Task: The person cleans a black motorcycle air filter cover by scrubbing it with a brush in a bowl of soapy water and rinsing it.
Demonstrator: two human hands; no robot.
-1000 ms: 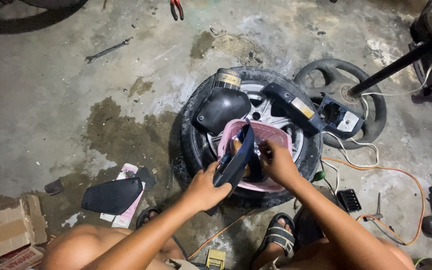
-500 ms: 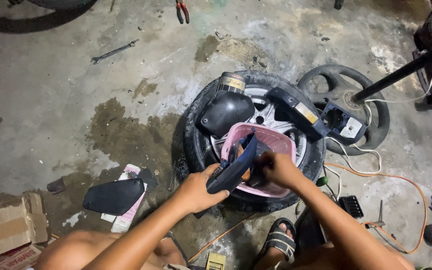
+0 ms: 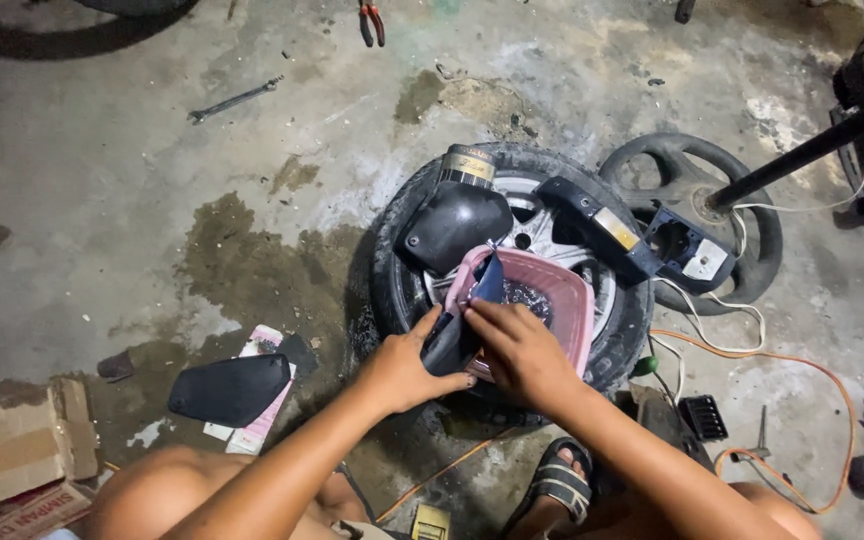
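Both hands work over a wheel (image 3: 402, 270) that lies flat on the stained concrete floor (image 3: 132, 200), its tyre carrying a pink plastic tray (image 3: 567, 300) on the side nearest the person. The left hand (image 3: 402, 370) wraps its fingers around the lower end of a dark blue-black plastic part (image 3: 467, 315), which stands tilted against the tray's left rim. The right hand (image 3: 517, 350) lies over the same part from the other side, fingers curled and pressed on it; whether they pinch something smaller underneath is hard to tell, since the knuckles hide it. The tray seems to hold a heap of small dark pieces (image 3: 527, 297). A rounded black cover (image 3: 457, 225) rests on the far left of the wheel, and a long black housing (image 3: 602, 230) lies across its far right edge. Beyond that, a second tyre (image 3: 652, 160) lies on the floor. Near the left knee a flat black panel (image 3: 230, 388) sits on a sheet of paper. A spanner (image 3: 234, 100) lies well apart toward the far left, and an orange cable (image 3: 802, 365) loops along the right.
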